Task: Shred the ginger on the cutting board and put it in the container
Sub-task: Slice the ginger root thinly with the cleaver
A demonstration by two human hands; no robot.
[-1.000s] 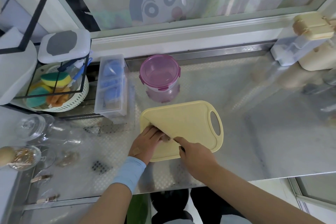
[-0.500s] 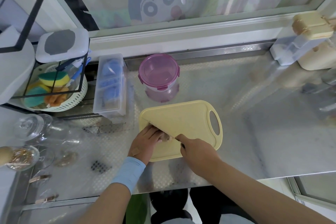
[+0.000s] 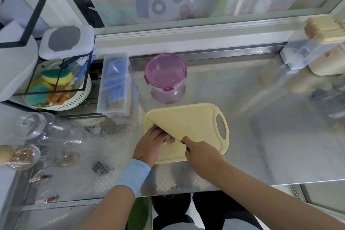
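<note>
Ginger (image 3: 171,140): small tan piece on the cutting board (image 3: 196,123), near-left part, close to the board's near edge. Mostly covered by fingers and blade, so I can't call its long axis or which way it points.

Left hand (image 3: 152,144) comes in over the board's left edge, fingers (image 3: 158,134) curled down onto the ginger, pinning it from the left. Right hand (image 3: 202,155) is wrapped round the dark handle of a knife (image 3: 164,129), sitting over the board's near edge just right of the ginger.

Key relation: the blade runs diagonally from the right hand up toward the board's far-left corner, tip almost at that corner. Its heel end is against the ginger's right side, and the left fingertips sit directly on the other side of the blade line. So the ginger is between the two hands, touching the left and just up-left of the right. Left hand is nearer.

My read: mid-cut. No pile of shreds visible, so shredding looks early. Next stroke should fall parallel to the blade line. Risk is the fingertips right beside the edge.

Container (image 3: 165,74): round, purple lid clipped on, standing on the counter (image 3: 242,136) just beyond the board's far edge, left of centre. The lid has to come off before anything goes in.
</note>
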